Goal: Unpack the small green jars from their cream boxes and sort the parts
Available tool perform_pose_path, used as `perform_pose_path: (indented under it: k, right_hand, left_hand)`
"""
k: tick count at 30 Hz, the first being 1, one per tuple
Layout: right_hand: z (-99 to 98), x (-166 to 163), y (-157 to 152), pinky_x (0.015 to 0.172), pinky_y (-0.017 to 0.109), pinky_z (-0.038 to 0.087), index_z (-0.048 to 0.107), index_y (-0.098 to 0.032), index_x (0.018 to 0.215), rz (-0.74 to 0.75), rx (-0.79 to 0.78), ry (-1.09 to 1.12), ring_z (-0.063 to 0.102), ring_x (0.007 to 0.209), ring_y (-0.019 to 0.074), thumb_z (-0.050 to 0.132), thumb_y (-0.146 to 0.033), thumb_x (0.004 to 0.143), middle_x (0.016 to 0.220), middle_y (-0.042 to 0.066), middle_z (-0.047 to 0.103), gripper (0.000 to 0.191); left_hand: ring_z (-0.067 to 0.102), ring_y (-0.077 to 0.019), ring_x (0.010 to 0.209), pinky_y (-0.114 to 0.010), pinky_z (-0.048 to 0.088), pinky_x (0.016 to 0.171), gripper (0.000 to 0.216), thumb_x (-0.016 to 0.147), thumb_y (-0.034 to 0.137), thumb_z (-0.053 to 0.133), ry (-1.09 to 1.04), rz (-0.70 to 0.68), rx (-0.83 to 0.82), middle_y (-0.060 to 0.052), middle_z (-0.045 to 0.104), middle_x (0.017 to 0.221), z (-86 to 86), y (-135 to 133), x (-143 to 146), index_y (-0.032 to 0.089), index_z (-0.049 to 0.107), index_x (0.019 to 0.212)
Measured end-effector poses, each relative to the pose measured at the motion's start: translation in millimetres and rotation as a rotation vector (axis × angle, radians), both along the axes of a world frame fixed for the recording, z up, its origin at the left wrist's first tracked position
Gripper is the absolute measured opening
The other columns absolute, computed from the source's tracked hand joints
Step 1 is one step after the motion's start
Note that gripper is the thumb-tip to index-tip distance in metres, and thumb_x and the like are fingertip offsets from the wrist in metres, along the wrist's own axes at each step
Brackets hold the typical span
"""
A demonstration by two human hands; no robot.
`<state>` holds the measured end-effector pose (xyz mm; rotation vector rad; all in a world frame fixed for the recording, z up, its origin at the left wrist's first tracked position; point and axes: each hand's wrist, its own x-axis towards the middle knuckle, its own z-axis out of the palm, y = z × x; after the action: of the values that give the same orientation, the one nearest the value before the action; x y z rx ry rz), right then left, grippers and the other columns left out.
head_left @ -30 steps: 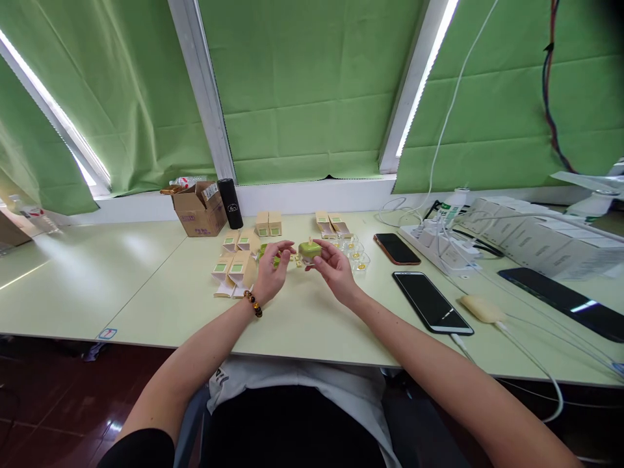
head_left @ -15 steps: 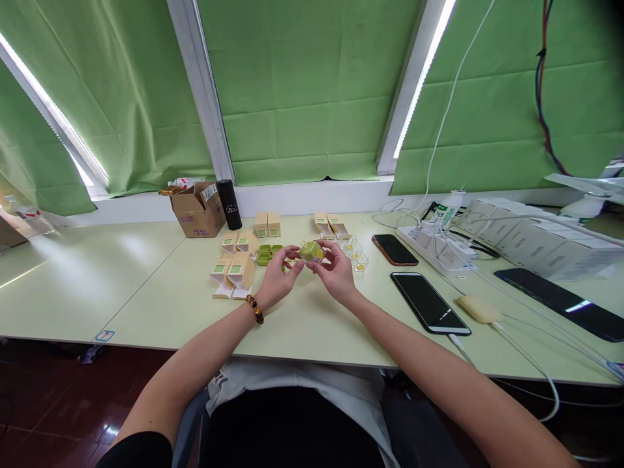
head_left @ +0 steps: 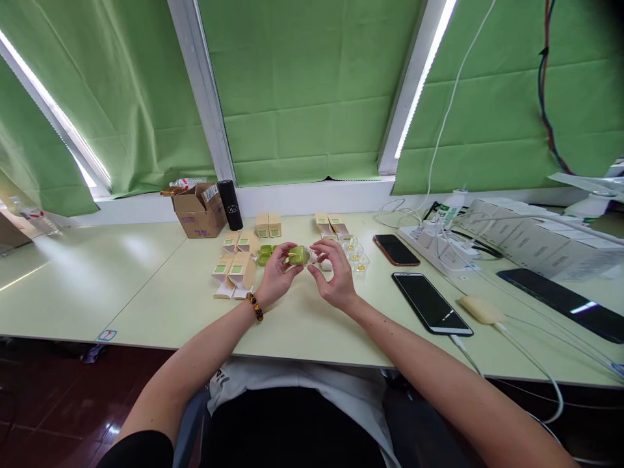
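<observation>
My left hand (head_left: 279,274) pinches a small, rounded green container (head_left: 296,255) above the table, thumb below and fingers behind. Close on its right, my right hand (head_left: 335,276) has its thumb and fingers curled round a small whitish, partly clear piece (head_left: 312,256) at the container's end. Whether that piece is joined to it I cannot tell. A white rounded bit (head_left: 326,264) shows under the right fingers. More green containers (head_left: 266,254) stand left of my left hand, and clear pieces with yellow centres (head_left: 359,262) lie right of my right hand.
Opened cream cartons (head_left: 234,273) stand at left, with closed ones (head_left: 268,225) farther back. A cardboard box (head_left: 199,214) and a black cylinder (head_left: 230,205) are by the wall. Phones (head_left: 431,302), a power strip (head_left: 433,250) and cables take up the right side.
The green container has shifted slightly left and turned in my left hand. My right hand has eased off it, and its fingers are now round the whitish piece at the right end.
</observation>
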<state>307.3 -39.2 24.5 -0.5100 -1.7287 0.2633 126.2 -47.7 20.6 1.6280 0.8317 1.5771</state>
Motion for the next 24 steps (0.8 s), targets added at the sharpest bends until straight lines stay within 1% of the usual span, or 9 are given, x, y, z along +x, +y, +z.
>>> perform_pose_path:
  k: [2,5,8,10,13,16,19,21,24]
  right_hand:
    - [0.4,0,2,0.084,0.047,0.062,0.066,-0.028,0.124,-0.043,0.027,-0.015,0.064,0.114,0.0297,0.065,-0.024,0.096,0.124,0.012,0.066,0.029]
    - [-0.8,0,4,0.087,0.048,0.061,0.07,-0.028,0.119,-0.074,0.042,-0.037,0.066,0.112,0.029,0.064,-0.024,0.098,0.119,0.011,0.071,0.022]
    - [-1.6,0,4,0.081,0.045,0.062,0.072,-0.026,0.111,-0.075,0.025,-0.024,0.068,0.106,0.0275,0.064,-0.026,0.098,0.113,0.011,0.073,0.016]
    - [-1.3,1,3,0.078,0.043,0.062,0.071,-0.026,0.109,-0.054,-0.024,-0.017,0.069,0.104,0.0272,0.065,-0.028,0.097,0.112,0.01,0.074,0.014]
    - [-0.8,1,2,0.081,0.044,0.062,0.067,-0.027,0.12,0.019,-0.143,-0.03,0.07,0.104,0.0265,0.069,-0.032,0.094,0.119,0.01,0.073,0.027]
    - [-2.2,0,3,0.087,0.045,0.063,0.064,-0.027,0.131,0.114,-0.271,-0.027,0.07,0.109,0.0267,0.074,-0.036,0.091,0.125,0.011,0.072,0.043]
    - [-5.8,-3,8,0.09,0.045,0.064,0.066,-0.026,0.13,0.166,-0.367,0.01,0.069,0.113,0.0274,0.079,-0.043,0.088,0.123,0.011,0.072,0.047]
    - [-8.5,-4,11,0.092,0.045,0.065,0.068,-0.026,0.127,0.185,-0.403,0.04,0.069,0.113,0.0271,0.081,-0.046,0.086,0.122,0.01,0.071,0.047]
    - [-11.5,-4,13,0.095,0.046,0.064,0.068,-0.026,0.127,0.207,-0.435,0.059,0.069,0.115,0.0273,0.081,-0.043,0.086,0.124,0.011,0.07,0.046]
  left_hand:
    - [0.062,-0.022,0.118,-0.037,0.058,0.097,0.045,0.087,0.027,0.081,0.117,0.056,0.064,-0.01,0.058,0.128,0.4,-4,1,0.024,0.058,0.126]
    - [0.06,-0.0231,0.121,-0.036,0.058,0.094,0.042,0.091,0.022,0.076,0.291,0.143,0.164,-0.011,0.058,0.129,1.2,-9,2,0.025,0.061,0.129]
    - [0.061,-0.0233,0.115,-0.035,0.057,0.087,0.043,0.091,0.021,0.075,0.388,0.181,0.235,-0.011,0.061,0.127,3.0,-11,2,0.025,0.061,0.131]
    - [0.062,-0.0235,0.11,-0.036,0.056,0.085,0.041,0.09,0.023,0.077,0.416,0.183,0.246,-0.011,0.063,0.124,4.5,-11,2,0.024,0.064,0.128]
    - [0.065,-0.0237,0.108,-0.037,0.056,0.089,0.038,0.089,0.03,0.08,0.356,0.175,0.163,-0.012,0.067,0.123,6.3,-11,2,0.023,0.066,0.123]
    - [0.068,-0.0247,0.111,-0.04,0.057,0.099,0.049,0.085,0.038,0.085,0.189,0.109,0.029,-0.013,0.069,0.125,6.6,-10,1,0.02,0.064,0.125]
    - [0.071,-0.0262,0.113,-0.041,0.058,0.102,0.056,0.082,0.045,0.087,0.096,0.019,-0.056,-0.014,0.07,0.126,6.5,-9,-2,0.019,0.065,0.126]
    - [0.072,-0.0268,0.113,-0.041,0.059,0.101,0.053,0.085,0.049,0.083,0.091,-0.011,-0.071,-0.015,0.071,0.128,7.5,-9,-5,0.019,0.067,0.125]
    - [0.071,-0.0275,0.117,-0.041,0.059,0.099,0.041,0.093,0.052,0.073,0.13,0.043,-0.042,-0.014,0.073,0.128,10.7,-10,-7,0.02,0.074,0.12]
